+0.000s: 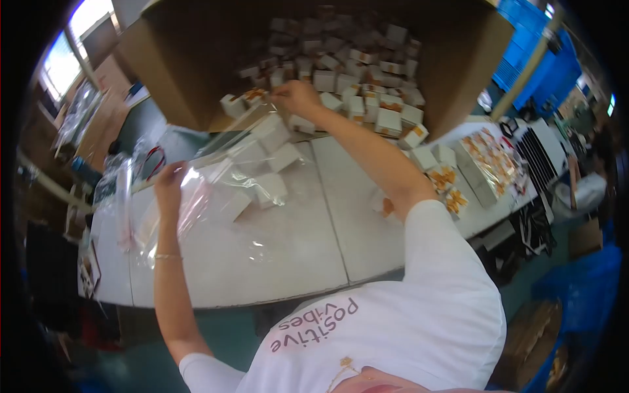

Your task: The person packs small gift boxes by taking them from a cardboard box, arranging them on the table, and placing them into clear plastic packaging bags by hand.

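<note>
A clear plastic bag [226, 164] stretches between my two hands above the white table [288, 249]. My left hand [171, 178] pinches its near-left edge, and my right hand [298, 98] pinches the far edge, close to the front of a large cardboard box [154, 72]. Several small white boxes [270, 133] show through the film; whether they lie inside the bag or beneath it I cannot tell. Just past my right hand, a white box with an orange bow [254, 97] sits at the carton's opening.
Many small white boxes [324, 80] with orange bands are heaped in the carton. To the right, an open box [478, 173] holds orange-and-white pieces, with orange bows [442, 177] beside it. Blue crates [524, 59] stand behind. More clear plastic [124, 203] lies at the left.
</note>
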`<state>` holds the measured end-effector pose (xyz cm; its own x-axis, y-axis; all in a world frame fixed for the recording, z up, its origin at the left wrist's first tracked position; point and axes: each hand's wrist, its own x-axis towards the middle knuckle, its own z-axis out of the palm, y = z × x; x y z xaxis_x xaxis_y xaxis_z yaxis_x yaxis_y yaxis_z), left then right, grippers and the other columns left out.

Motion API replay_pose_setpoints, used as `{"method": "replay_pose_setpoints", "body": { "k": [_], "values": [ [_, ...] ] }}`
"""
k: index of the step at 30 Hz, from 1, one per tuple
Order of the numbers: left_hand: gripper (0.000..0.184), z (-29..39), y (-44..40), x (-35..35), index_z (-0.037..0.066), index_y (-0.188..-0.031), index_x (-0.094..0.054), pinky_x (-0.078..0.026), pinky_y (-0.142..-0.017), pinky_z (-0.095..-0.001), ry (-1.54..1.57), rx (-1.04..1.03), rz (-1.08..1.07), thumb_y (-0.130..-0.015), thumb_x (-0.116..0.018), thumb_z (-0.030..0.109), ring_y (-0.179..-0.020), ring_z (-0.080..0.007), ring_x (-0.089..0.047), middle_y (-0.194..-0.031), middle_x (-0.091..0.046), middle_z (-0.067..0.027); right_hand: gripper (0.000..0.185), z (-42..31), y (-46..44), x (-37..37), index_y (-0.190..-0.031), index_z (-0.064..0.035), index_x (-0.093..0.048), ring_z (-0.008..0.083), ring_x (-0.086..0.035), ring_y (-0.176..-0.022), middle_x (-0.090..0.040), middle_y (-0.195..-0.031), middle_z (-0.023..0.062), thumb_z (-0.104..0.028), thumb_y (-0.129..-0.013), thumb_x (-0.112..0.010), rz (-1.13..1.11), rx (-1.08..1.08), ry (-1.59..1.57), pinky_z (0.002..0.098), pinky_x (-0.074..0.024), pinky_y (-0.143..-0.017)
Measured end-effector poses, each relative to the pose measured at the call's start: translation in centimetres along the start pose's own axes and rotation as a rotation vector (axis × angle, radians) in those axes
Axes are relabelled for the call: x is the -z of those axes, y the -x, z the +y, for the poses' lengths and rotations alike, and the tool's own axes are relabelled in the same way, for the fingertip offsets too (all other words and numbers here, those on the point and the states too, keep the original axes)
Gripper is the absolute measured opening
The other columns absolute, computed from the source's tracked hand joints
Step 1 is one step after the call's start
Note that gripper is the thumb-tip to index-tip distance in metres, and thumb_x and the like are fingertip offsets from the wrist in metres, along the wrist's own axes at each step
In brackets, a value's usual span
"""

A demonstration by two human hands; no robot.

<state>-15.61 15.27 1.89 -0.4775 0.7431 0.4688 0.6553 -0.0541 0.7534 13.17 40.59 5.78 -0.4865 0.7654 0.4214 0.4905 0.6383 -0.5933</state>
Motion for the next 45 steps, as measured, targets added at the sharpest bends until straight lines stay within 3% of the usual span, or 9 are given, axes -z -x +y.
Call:
{"method": "replay_pose_setpoints", "body": {
  "k": [8,15,23,28,32,38,39,43,45],
  "values": [
    [0.016,8.1,-0.5,3.7,-0.002,-0.098,-0.071,-0.046,-0.080,-0.0255,-0.178,-0.444,0.247,-0.089,-0.070,0.012,-0.088,-0.0162,-0.059,-0.093,-0.062,-0.0077,0.014,-2.8,0.5,3.9,-0.089,-0.0088,-0.076,0.0309,-0.067,-0.078,-0.070,-0.086,0.0120,-0.019,-0.081,-0.071,0.467,0.351,-0.447,0.0374,-0.0537,-0.074],
    [0.022,13.5,0.0,5.3,0.001,-0.102,-0.068,-0.051,-0.076,-0.0231,0.215,-0.297,0.220,-0.096,-0.064,0.022,-0.082,-0.0107,-0.065,-0.089,-0.070,-0.0049,0.021,-5.9,1.1,8.4,-0.101,-0.0064,-0.073,0.0090,-0.061,-0.074,-0.068,-0.085,0.0019,-0.022,-0.086,-0.075,0.544,0.500,-0.526,0.0249,-0.0492,-0.066],
    [0.022,11.2,0.1,13.4,0.005,-0.097,-0.064,-0.056,-0.069,-0.0292,0.707,0.001,0.506,-0.095,-0.065,0.027,-0.076,-0.0170,-0.069,-0.088,-0.071,-0.0075,0.092,-6.7,4.1,5.7,-0.153,-0.0125,-0.025,0.0296,-0.029,-0.143,-0.033,-0.153,0.0195,-0.059,-0.086,-0.066,-0.136,0.236,-0.537,0.0405,-0.0313,-0.112],
    [0.018,4.9,1.3,18.2,0.007,-0.092,-0.062,-0.057,-0.067,-0.0311,0.738,0.112,0.718,-0.097,-0.062,0.024,-0.072,-0.0180,-0.067,-0.084,-0.069,-0.0059,0.107,-8.5,6.0,-0.6,-0.156,-0.0130,-0.012,0.0340,-0.019,-0.147,-0.020,-0.158,0.0236,-0.067,-0.080,-0.066,-0.560,0.171,-0.627,0.0447,-0.0187,-0.118],
    [0.018,-2.1,3.3,19.2,0.008,-0.095,-0.061,-0.055,-0.063,-0.0308,1.250,0.356,0.305,-0.097,-0.060,0.025,-0.072,-0.0170,-0.065,-0.085,-0.068,-0.0053,0.127,-14.1,6.0,-6.0,-0.156,-0.0126,0.005,0.0352,-0.015,-0.148,-0.014,-0.158,0.0270,-0.071,-0.072,-0.071,-0.850,0.116,-0.784,0.0448,-0.0171,-0.118],
    [0.032,-3.2,4.8,20.2,0.007,-0.115,-0.056,-0.053,-0.078,-0.0355,1.189,0.432,0.231,-0.100,-0.055,0.034,-0.090,-0.0209,-0.064,-0.107,-0.066,-0.0110,0.110,-23.8,6.4,-15.9,-0.155,-0.0065,-0.010,0.0349,-0.044,-0.134,-0.042,-0.145,0.0256,-0.051,-0.079,-0.077,-1.098,0.189,-0.832,0.0447,-0.0382,-0.109],
    [0.040,-3.5,5.0,21.0,0.006,-0.126,-0.051,-0.052,-0.086,-0.0382,1.095,0.459,0.340,-0.100,-0.055,0.036,-0.099,-0.0225,-0.064,-0.117,-0.064,-0.0132,0.079,-25.8,7.5,-16.2,-0.152,-0.0075,-0.022,0.0296,-0.062,-0.111,-0.056,-0.129,0.0209,-0.024,-0.091,-0.069,-1.179,0.006,-1.193,0.0374,-0.0555,-0.084],
    [0.072,-4.4,9.2,23.9,0.006,-0.147,-0.028,-0.047,-0.098,-0.0454,1.184,0.744,0.671,-0.095,-0.060,0.044,-0.115,-0.0262,-0.059,-0.138,-0.050,-0.0139,0.069,-30.3,9.5,-22.6,-0.150,-0.0079,-0.025,0.0236,-0.069,-0.079,-0.064,-0.111,0.0170,0.005,-0.089,-0.055,-0.912,-0.518,-1.430,0.0329,-0.0573,-0.062],
    [0.082,-5.1,11.6,23.2,0.007,-0.151,-0.022,-0.047,-0.098,-0.0462,1.139,0.808,0.567,-0.092,-0.064,0.047,-0.116,-0.0272,-0.058,-0.141,-0.047,-0.0132,0.071,-30.3,10.4,-28.7,-0.151,-0.0112,-0.026,0.0230,-0.067,-0.089,-0.060,-0.118,0.0128,-0.010,-0.090,-0.065,-0.971,-0.315,-1.410,0.0303,-0.0562,-0.065]
  ]
}}
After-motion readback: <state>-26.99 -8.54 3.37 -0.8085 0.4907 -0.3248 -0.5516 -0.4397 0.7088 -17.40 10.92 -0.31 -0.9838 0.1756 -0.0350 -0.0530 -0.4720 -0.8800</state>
